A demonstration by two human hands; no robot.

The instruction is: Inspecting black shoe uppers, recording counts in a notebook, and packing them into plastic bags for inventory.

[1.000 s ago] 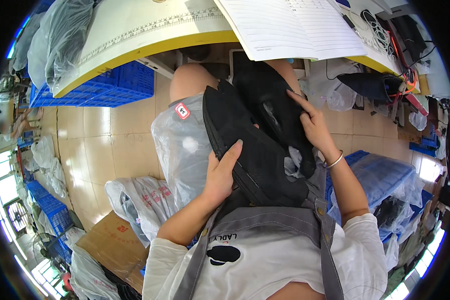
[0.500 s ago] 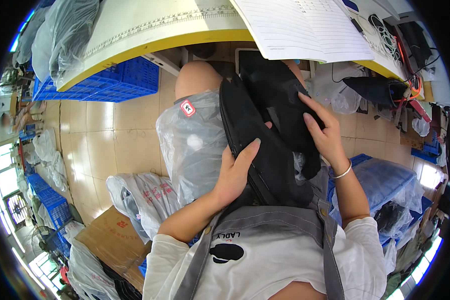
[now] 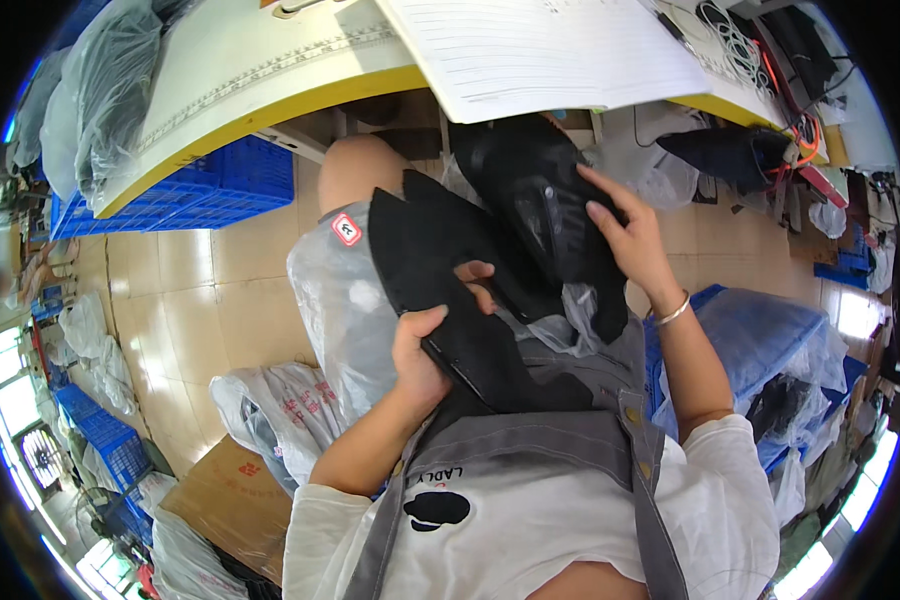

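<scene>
A black boot upper [image 3: 435, 270] with a notched top edge slants across my lap. My left hand [image 3: 422, 350] is closed on its left side, thumb on top and fingertips showing past the inner edge. To the right, a second black boot upper [image 3: 545, 215] lies with its shiny, seamed face up. My right hand [image 3: 635, 240] grips its right edge, thumb and one finger on top and the other fingers hidden. Clear plastic film [image 3: 580, 320] sticks out by its lower end. Under the pieces, a clear plastic bag [image 3: 330, 300] with a red-and-white sticker covers my left thigh.
Ahead is a white table [image 3: 260, 85] with a yellow edge, an open notebook [image 3: 550, 60] overhanging it. A blue crate [image 3: 190, 190] stands beneath at left. Bags [image 3: 285, 410] and a cardboard box [image 3: 225, 490] sit at my left, a plastic-covered blue stack [image 3: 745, 340] at my right.
The left boot upper has swung left and opened away from the right one, carried by my left hand. The right piece now shows its shiny seamed face. The view has shifted slightly.
</scene>
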